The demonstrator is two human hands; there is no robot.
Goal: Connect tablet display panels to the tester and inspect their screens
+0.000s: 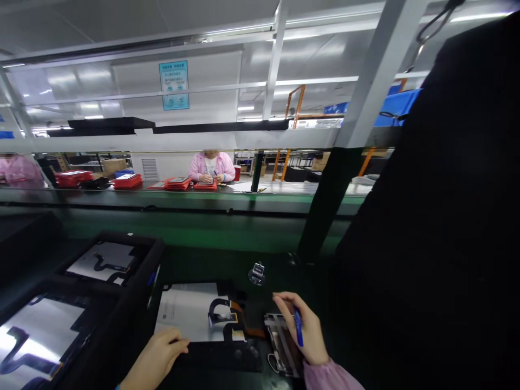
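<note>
A flat display panel [190, 309] with a silver back and dark flex cables lies on the dark bench before me. My left hand [160, 352] is at its lower left edge, fingers bent together against it. My right hand [303, 327] is closed around a slim blue tool [298, 326]; its working end is hidden, so I cannot tell its exact kind. Below that hand sits a small metal fixture [280, 344], and an orange-brown flex cable [254, 331] runs from the panel towards it. A small clear stand with a label [257, 272] is just beyond.
Black trays [116, 290] on the left hold similar silver panels. A dark post [329, 200] rises at the right, near a large black sheet [439, 233]. Across the bench, a person in pink [212, 165] works beside red stacks [177, 183].
</note>
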